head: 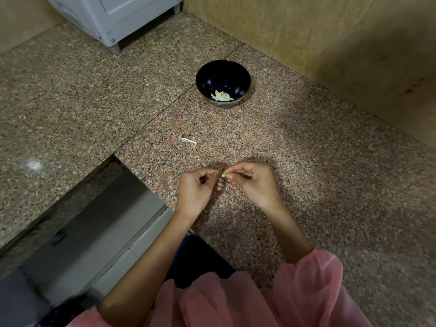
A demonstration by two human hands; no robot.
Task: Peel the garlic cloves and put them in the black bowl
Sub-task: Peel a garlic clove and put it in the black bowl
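Note:
The black bowl [223,79] stands on the granite counter, far from my hands, with several peeled garlic cloves [221,96] lying at its bottom. Over the counter near me, my left hand [198,188] and my right hand [251,182] meet fingertip to fingertip. Between them a small pale garlic clove [223,175] shows, pinched by my right thumb and forefinger; my left thumb and forefinger pinch at its edge. Most of the clove is hidden by the fingers.
A pale strip of garlic skin [188,140] lies on the counter between my hands and the bowl. A white appliance [113,17] stands at the back left. A beige wall [330,43] bounds the counter on the right. The counter edge drops at the lower left.

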